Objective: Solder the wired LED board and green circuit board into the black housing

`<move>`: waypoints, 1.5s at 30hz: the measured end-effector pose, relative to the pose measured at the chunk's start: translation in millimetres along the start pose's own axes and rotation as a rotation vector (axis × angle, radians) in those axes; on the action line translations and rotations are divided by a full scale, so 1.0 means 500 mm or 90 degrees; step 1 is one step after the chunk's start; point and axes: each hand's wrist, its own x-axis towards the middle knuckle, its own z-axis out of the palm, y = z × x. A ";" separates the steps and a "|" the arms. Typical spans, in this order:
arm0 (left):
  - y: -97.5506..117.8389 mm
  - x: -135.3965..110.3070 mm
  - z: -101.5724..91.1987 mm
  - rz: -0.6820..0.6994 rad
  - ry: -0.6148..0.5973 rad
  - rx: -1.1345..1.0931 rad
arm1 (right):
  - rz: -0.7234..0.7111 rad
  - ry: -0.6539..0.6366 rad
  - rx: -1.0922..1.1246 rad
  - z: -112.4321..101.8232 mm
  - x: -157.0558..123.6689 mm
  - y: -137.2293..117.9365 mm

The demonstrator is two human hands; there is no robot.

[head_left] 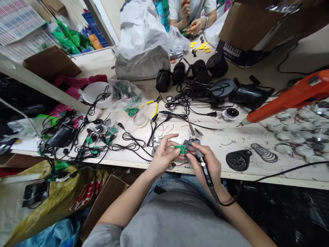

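My left hand [166, 152] pinches a small green circuit board [182, 149] between thumb and fingers, just above the bench's front edge. In my right hand [209, 163] is a soldering iron [203, 164] with a dark handle, its cord trailing past my wrist. Both hands are close together, and the right fingertips are beside the board's right end. A small black piece [189, 144] and thin red wires show there; whether the iron's tip touches the board is hidden.
An orange electric screwdriver [290, 97] hangs at right above several round white parts [290, 135]. A coil holder [264, 152] and dark dish [239, 160] sit nearer. Tangled black cords [133, 140], yellow-handled pliers [155, 108] and black housings [197, 70] cover the bench. A co-worker's hands [195, 25] work opposite.
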 end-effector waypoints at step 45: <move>0.052 -0.073 -0.148 0.040 0.170 0.290 | -0.113 -0.533 -0.237 0.081 0.109 0.053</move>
